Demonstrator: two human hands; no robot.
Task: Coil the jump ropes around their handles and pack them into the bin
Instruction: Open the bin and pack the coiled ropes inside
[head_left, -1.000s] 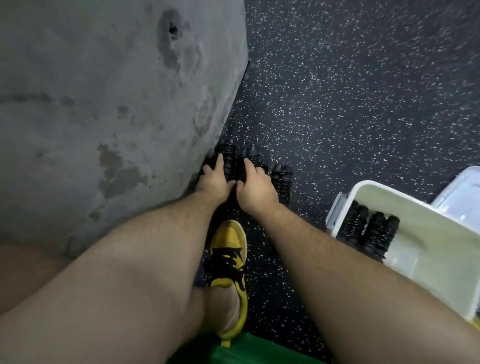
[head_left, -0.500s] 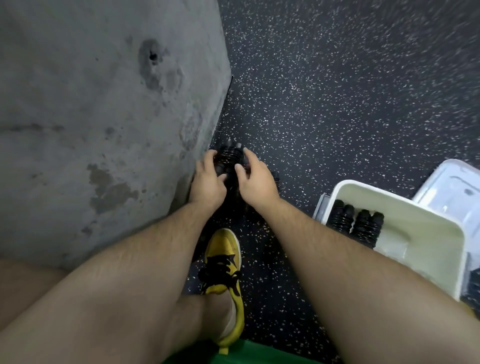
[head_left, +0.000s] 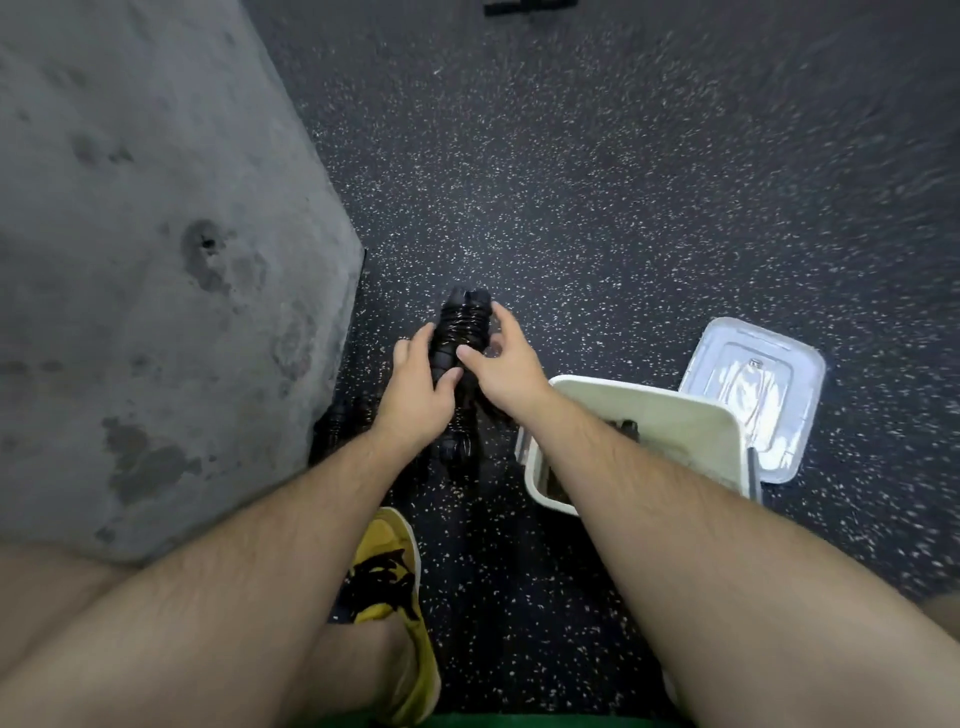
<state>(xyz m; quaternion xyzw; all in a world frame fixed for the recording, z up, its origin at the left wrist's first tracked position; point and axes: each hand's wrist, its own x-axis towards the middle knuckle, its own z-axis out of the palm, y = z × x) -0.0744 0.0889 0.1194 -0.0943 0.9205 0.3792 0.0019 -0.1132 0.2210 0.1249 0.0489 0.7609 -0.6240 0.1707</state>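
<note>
A dark speckled rubber floor (head_left: 597, 171) runs beside a stained grey concrete block (head_left: 145, 270), and the person crouches here with one yellow shoe (head_left: 389, 587) planted between the forearms. Both hands are closed on one coiled jump rope bundle (head_left: 461, 332), black cord wound tight around its handles: the left hand (head_left: 418, 395) wraps the lower part, the right hand (head_left: 501, 364) cups the upper side with fingers curled round it. The bundle looks lifted clear of the floor, just left of the white bin (head_left: 691, 421), whose lid (head_left: 753, 395) lies off to the far side. Something dark shows inside the bin, likely bundles already packed, though the right forearm hides most of it. More black bundles (head_left: 337, 421) lie on the floor by the block, so I judge the packing partly done, with this one about to go in and those still left
</note>
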